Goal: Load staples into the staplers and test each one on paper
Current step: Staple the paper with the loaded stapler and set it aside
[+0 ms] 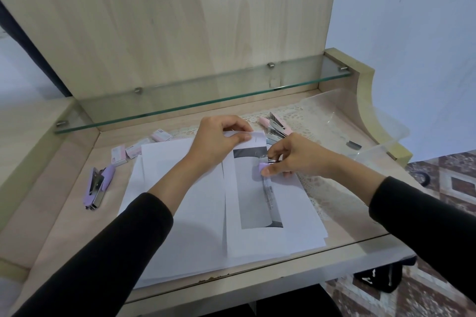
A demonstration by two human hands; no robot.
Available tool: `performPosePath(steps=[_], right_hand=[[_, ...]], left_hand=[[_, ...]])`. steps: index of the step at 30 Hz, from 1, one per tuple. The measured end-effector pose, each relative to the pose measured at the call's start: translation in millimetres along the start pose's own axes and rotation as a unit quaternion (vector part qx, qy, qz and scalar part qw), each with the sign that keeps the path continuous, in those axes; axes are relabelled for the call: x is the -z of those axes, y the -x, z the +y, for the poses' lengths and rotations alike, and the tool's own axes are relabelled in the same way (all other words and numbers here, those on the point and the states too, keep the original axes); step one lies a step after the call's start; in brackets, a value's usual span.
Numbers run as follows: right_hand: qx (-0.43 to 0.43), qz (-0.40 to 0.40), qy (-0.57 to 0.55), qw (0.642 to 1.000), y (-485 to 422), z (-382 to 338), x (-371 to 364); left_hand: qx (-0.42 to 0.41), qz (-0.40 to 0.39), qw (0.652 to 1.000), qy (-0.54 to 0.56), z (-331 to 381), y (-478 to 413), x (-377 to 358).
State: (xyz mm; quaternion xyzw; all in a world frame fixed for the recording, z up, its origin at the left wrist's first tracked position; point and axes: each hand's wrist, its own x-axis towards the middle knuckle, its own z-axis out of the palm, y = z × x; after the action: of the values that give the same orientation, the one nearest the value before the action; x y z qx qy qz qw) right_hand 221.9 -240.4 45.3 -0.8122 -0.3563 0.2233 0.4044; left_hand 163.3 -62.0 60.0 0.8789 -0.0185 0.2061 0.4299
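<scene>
Fingers, left: on my feed the thumb and forefinger [240,136] of the left hand [216,143] pinch the far edge of a folded paper strip [253,198] and hold that edge raised off the sheets below.
Fingers, right: the right hand [298,159] has its fingers [266,171] curled round a lilac stapler [260,166], which it grips with the nose pointing left.
Stapler in hand: it sits on the right half of the strip, just below a dark printed band.
Silvery bar [268,194]: it runs from the stapler toward me along the strip. I cannot tell whether it is part of the stapler. It carries small print, too blurred for me to read.
Paper stack [180,213]: white sheets fanned over the middle of the table [64,213], under the strip and both wrists.
Second lilac stapler [96,186]: lies swung open on the table, left of the stack and apart from it.
Pink staplers [279,125]: they lie on a lace mat [309,116] just behind the right hand.
Staple boxes [136,150]: small pink-and-white boxes in a loose row behind the stack's far left corner. Each has a blue mark, but the lettering is too small to read.
Clear plastic tub [373,134]: at the far right, on the mat.
Glass shelf [206,101]: spans the back of the table.
</scene>
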Motion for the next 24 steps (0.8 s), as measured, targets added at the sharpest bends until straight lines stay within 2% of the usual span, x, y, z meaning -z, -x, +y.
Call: performPosePath(steps=[15,24], right_hand=[[0.002,0.013,0.015,1.0,-0.9,1.5,-0.3],[-0.021,-0.01,0.022,0.999,-2.9,1.0,1.6]], left_hand=[[-0.021,-0.006,1.0,-0.017,3.9,-0.6,0.0],[-0.041,-0.024,0.998,-0.037,5.4,-3.5,1.0]])
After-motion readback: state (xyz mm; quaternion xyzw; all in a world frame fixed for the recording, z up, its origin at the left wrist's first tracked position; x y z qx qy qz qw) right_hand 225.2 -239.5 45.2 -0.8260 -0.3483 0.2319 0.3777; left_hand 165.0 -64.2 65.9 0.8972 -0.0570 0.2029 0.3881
